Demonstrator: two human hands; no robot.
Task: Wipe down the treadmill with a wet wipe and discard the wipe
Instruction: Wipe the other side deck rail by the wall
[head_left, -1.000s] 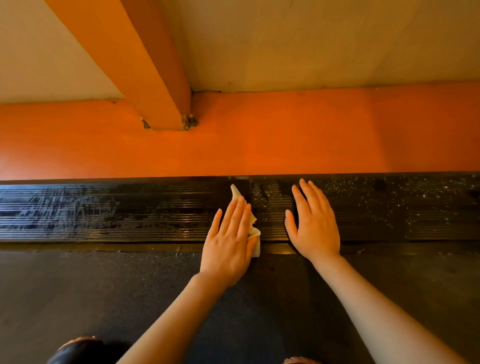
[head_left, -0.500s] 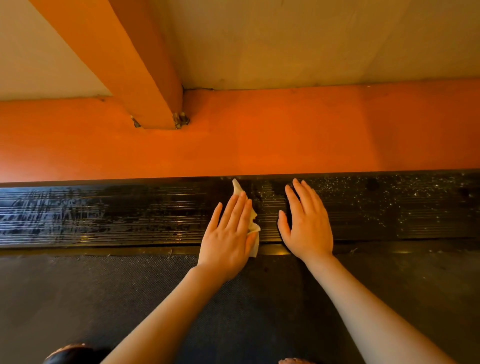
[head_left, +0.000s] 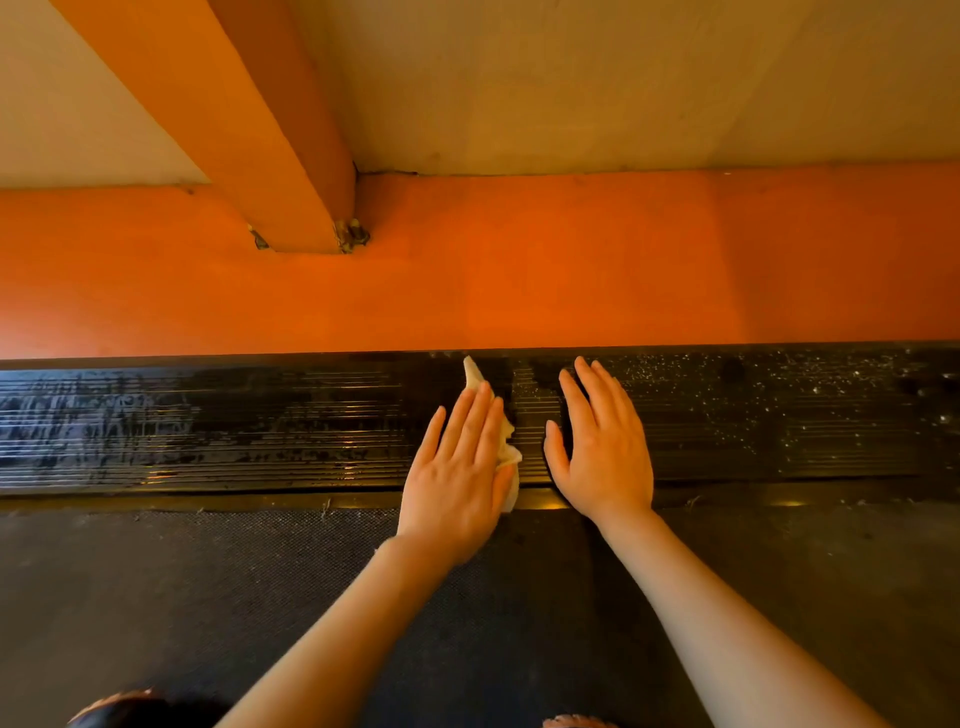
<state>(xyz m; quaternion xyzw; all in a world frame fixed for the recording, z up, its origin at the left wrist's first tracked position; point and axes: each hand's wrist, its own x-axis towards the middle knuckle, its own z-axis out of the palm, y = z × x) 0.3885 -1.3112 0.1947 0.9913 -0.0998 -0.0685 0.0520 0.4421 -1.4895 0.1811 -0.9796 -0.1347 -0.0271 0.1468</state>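
Dark textured treadmill belt (head_left: 156, 597) fills the near view; no readable writing on it. Both forearms reach fwd. Left hand (head_left: 457, 478), fingers straight & together, presses white wet wipe (head_left: 506, 452) flat onto ribbed black side rail (head_left: 260, 431). Right hand (head_left: 605, 452) lies flat w/ fingers spread, just beside. Orange frame (head_left: 571, 270) beyond.

Warm, dim orange-tinted lighting is recorded throughout. Glare streaks are seen on the wet ribbed side rail (head_left: 260, 431), left portion. The treadmill belt (head_left: 156, 597) is rendered dark, detail largely lost. Wide-angle bending is noted at the edges; focus is acceptably sharp centrally.
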